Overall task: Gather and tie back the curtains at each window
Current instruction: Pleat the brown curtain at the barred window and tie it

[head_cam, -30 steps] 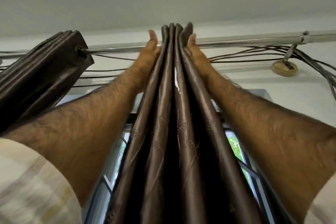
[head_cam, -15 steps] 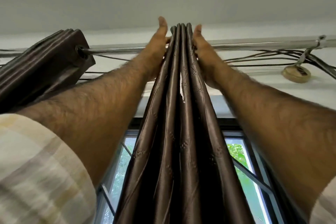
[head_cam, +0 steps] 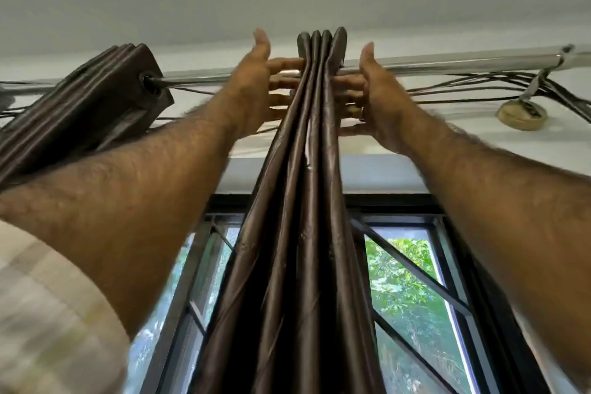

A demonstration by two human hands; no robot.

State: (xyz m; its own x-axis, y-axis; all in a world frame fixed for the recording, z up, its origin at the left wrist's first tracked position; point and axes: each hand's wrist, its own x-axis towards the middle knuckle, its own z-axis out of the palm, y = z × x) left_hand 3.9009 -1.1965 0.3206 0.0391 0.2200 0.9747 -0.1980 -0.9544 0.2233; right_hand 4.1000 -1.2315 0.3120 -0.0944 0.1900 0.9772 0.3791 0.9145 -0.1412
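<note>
Both arms are raised high, and nearest to me are the sleeves and forearms, blurred at the bottom left. Further up, the left hand (head_cam: 252, 86) and the right hand (head_cam: 374, 96) stand on either side of the gathered curtain (head_cam: 307, 201). The palms face each other with straight fingers. The fingertips of both hands reach the outer folds just under the rod (head_cam: 447, 62), so the curtain is pressed between flat hands and not clasped.

The curtain lies exactly between the two hands, and neither hand looks nearer to it. Its long axis runs straight down from the rod, toward the window (head_cam: 412, 281) behind it. I think the tying must happen lower on the bundle, so the hands would need to slide down along the folds.

A second curtain (head_cam: 83, 105) hangs bunched, well left of the hands. No tie-back cord is visible, and the lower part of the curtain is cut off.
</note>
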